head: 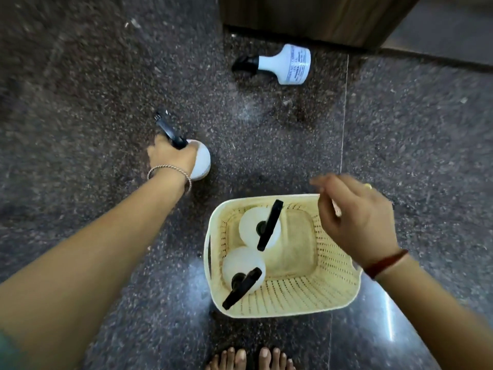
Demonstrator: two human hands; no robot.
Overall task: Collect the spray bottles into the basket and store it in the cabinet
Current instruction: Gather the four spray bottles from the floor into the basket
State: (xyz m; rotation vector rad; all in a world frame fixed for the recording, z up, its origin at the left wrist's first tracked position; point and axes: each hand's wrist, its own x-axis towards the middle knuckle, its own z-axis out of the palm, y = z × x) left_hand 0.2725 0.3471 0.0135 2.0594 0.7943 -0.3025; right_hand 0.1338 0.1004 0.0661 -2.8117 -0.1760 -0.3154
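A cream plastic basket point(338, 284) stands on the dark speckled floor in front of my feet. Two white spray bottles with black trigger heads stand upright inside it, one at the back point(249, 224) and one at the front left point(237, 263). My left hand point(170, 157) is wrapped around the neck of a third white spray bottle point(201, 160) standing on the floor left of the basket. A fourth white bottle point(289, 64) lies on its side farther off, near the cabinet. My right hand point(357, 217) hovers over the basket's right rim, fingers loose and holding nothing.
A dark wooden cabinet point(306, 17) rises at the top of the view, its base just behind the lying bottle. A thin joint line in the floor runs down past the basket's right side. My bare toes point(250, 359) show at the bottom edge.
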